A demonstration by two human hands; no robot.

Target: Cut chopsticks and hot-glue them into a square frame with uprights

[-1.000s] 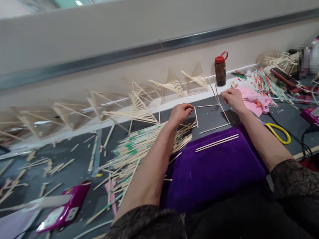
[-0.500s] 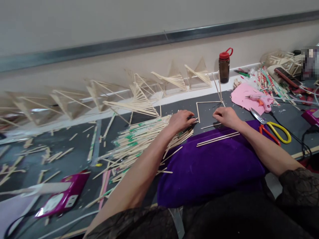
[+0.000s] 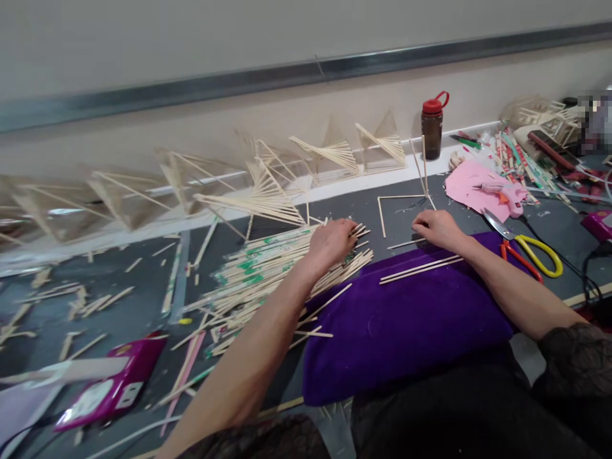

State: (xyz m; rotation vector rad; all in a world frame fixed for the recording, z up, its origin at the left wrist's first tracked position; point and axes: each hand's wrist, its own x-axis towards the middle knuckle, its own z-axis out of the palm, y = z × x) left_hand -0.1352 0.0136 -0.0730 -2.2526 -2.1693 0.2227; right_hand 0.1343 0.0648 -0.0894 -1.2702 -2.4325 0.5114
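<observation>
Left hand [image 3: 333, 241], grip unclear, apparently selects wooden sticks [image 3: 272, 266]; right hand [image 3: 440, 229] has fingers together. Separating one calls for finesse.

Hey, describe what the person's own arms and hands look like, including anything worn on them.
Dark brownish-black, crackle-patterned fabric sleeves leave both forearms bare. The left hand and right hand are ungloved, with no wristband visible.
</observation>
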